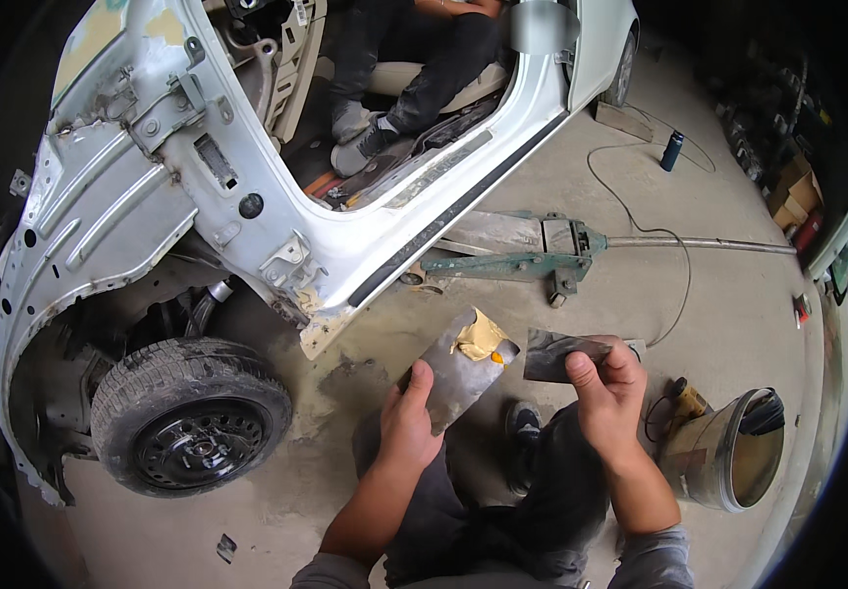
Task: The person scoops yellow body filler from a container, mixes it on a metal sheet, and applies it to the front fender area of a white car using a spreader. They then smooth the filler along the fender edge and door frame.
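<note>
My left hand [411, 417] is closed on the near left edge of a flat grey mixing plate [448, 391], thumb on top. A lump of beige putty [480, 336] sits at the plate's far end, with a small orange dab [497, 357] of paste beside it. Between the thumb and fingers of my right hand [608, 393] is a thin, dark rectangular putty spreader [547, 355]. Its blade points left, close to the plate's right end and seemingly apart from it. Both hands are held over my knees.
Ahead stands a white car body [335, 236] with a bare wheel [193, 417] at left. A person [419, 69] sits in its door opening. A green floor jack [532, 257] with a long handle [699, 241], a cable [684, 285], a bottle [672, 151] and a bucket [704, 459] are at right.
</note>
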{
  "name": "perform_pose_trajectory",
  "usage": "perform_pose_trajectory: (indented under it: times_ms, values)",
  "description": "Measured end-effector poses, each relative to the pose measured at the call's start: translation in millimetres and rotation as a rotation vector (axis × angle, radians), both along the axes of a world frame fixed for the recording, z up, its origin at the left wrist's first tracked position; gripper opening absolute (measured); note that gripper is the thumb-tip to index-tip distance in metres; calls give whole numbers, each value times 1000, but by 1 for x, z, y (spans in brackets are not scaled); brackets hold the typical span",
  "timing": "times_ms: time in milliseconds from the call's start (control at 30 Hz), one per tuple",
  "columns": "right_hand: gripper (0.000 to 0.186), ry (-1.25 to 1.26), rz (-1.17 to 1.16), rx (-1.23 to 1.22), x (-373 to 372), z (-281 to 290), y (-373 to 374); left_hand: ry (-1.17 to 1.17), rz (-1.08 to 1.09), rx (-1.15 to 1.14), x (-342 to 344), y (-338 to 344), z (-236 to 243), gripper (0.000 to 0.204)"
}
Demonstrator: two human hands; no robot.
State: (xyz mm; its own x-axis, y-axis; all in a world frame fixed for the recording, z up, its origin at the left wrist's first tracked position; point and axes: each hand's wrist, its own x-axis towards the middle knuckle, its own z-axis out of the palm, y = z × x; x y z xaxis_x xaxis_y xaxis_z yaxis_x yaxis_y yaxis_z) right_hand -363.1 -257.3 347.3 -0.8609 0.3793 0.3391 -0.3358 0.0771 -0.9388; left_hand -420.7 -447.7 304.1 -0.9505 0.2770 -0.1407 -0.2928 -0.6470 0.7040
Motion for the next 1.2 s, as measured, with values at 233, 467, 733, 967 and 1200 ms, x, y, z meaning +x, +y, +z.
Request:
perform_pose_trajectory:
  times_ms: [233,467,733,967,1200]
  values:
    - [41,470,-13,879,-30,-1,-31,233,314,-364,10,-5,-5,29]
    - [47,437,48,755,-14,-15,-47,502,362,-436,28,2,-2,38]
    - [35,229,158,617,-1,-17,-31,556,555,-463,25,12,9,37]
    - [28,84,443,-865,-27,6,-6,418,482,-334,35,5,6,32]
    - [19,-65,290,149,-13,-20,2,304,450,-220,32,11,7,31]
